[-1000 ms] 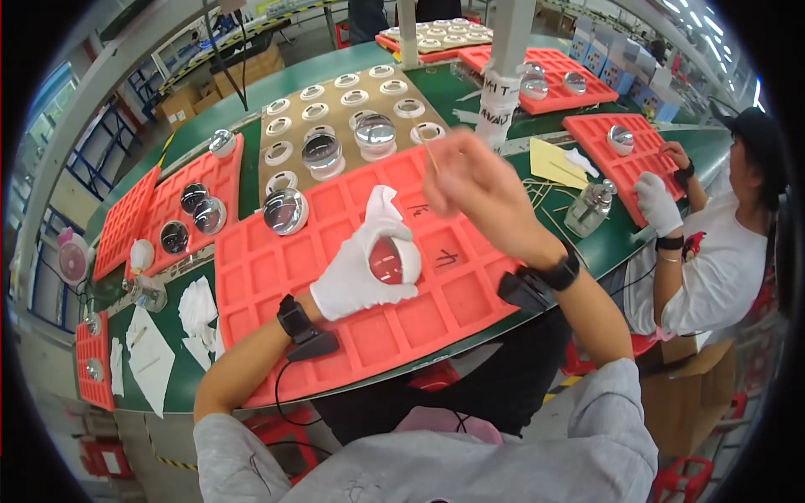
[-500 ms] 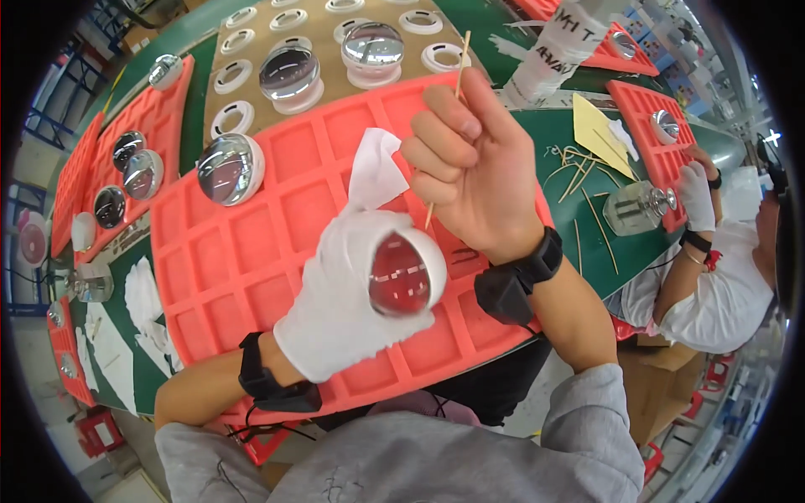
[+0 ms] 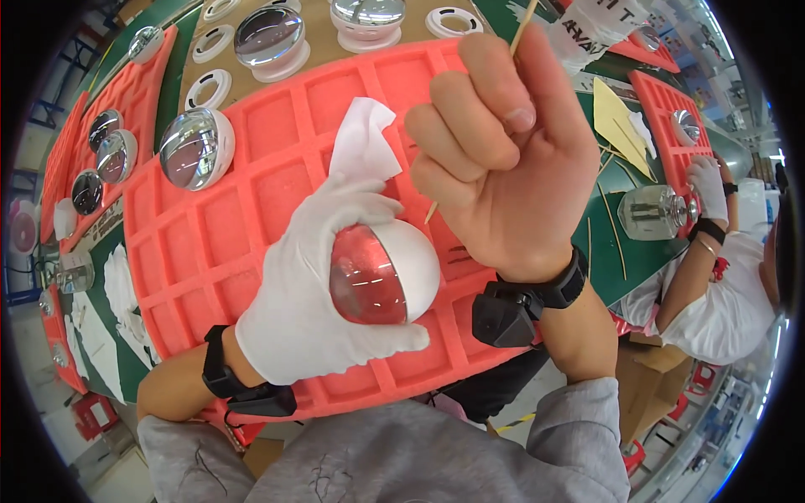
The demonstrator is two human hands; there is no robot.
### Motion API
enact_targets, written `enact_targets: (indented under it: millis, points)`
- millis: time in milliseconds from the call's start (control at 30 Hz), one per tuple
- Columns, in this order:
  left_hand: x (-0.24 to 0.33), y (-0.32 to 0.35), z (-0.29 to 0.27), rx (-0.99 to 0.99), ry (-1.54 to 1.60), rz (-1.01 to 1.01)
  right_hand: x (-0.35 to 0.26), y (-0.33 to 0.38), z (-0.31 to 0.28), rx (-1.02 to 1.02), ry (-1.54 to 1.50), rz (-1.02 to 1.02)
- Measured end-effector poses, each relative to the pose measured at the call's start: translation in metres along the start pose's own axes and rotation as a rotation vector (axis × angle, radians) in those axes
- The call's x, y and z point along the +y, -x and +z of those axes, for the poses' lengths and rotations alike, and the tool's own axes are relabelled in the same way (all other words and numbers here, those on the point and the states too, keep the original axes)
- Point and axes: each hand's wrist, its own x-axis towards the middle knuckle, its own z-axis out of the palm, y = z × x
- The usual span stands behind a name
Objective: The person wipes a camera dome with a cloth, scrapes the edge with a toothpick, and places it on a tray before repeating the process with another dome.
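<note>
My left hand (image 3: pixel 289 293), in a white glove, grips a half-glossy, half-white ball (image 3: pixel 367 275) from its left side. The mirrored dome reflects red, and the white shell faces right. Closed around a thin wooden stick (image 3: pixel 525 27), my bare right hand (image 3: pixel 503 159) is just above and right of the ball. The stick's lower tip (image 3: pixel 433 211) shows below the curled fingers, close to the white shell and apart from it. A white cloth (image 3: pixel 363 138) touches the gloved fingers; whether they pinch it I cannot tell. Beneath lies a red compartment tray (image 3: pixel 270 180).
Another mirrored dome (image 3: pixel 197 149) sits on the tray's far left. White rings (image 3: pixel 210 90) and domes stand on brown board beyond. At right are a glass jar (image 3: pixel 650 211), loose sticks (image 3: pixel 612 230), yellow paper (image 3: pixel 616 121) and a co-worker's gloved hand (image 3: pixel 708 186).
The ball has turned in my left hand, showing more white shell on its right. My left thumb now stretches along its underside. My right hand looks larger and nearer, still holding the stick.
</note>
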Motion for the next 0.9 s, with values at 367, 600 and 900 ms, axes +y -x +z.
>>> enact_targets:
  millis: [367,600,900]
  points:
    - [0.011,-0.01,-0.001,-0.126,-0.212,-0.02,0.015,-0.007,-0.003,-0.223,-0.049,0.07]
    - [0.019,-0.009,-0.008,-0.145,-0.301,0.051,0.016,-0.006,0.0,-0.246,-0.053,0.078]
    - [0.015,0.001,0.003,-0.063,-0.254,0.053,0.015,-0.005,-0.001,-0.251,-0.055,0.062]
